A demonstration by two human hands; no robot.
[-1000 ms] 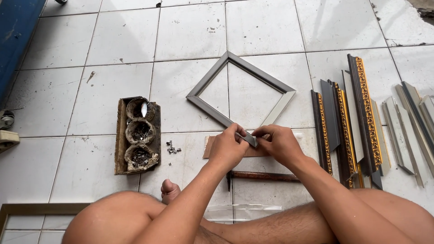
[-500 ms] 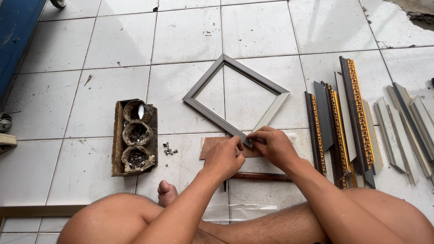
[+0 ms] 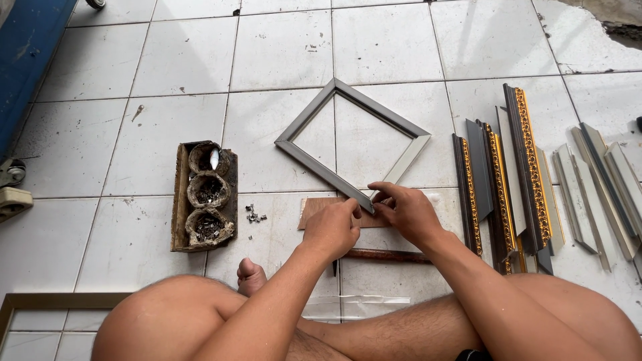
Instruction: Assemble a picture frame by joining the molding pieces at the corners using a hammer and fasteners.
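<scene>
A: Item one, the grey picture frame [image 3: 352, 139]. Position?

B: Flat on the white tiled floor [image 3: 167, 60], turned like a diamond, its near corner resting on a small wooden board [image 3: 319, 211] right in front of the seated person.

A: Hands at that corner?

B: Both. Left hand [image 3: 332, 230] lies on the board with its fingers [image 3: 352, 208] pressed against the corner from the left. Right hand [image 3: 405, 210] comes in from the right, fingers [image 3: 378, 196] narrowed to a pinch at the corner joint. Whether something small sits in that pinch, I cannot tell; it is hidden.

A: Item two, under the wrists?

B: A rusty brown rod-like tool [image 3: 388, 255] lying across the floor, just behind the hands, untouched.

A: Item three, left of the board?

B: A worn wooden holder [image 3: 202, 196] with three round cups in a row, each holding small metal bits. A small scatter of metal pieces [image 3: 253, 215] lies on the tile between holder and board.

A: Item four, right side?

B: Dark moulding strips with gold ornament [image 3: 528, 174], stacked side by side lengthwise, near the right forearm. Further right, well apart, plain grey moulding lengths [image 3: 605, 190].

A: Remaining entries?

B: Blue object [image 3: 30, 53] at the upper left edge, and a second frame corner [image 3: 47, 302] at lower left beside the person's knee.
</scene>
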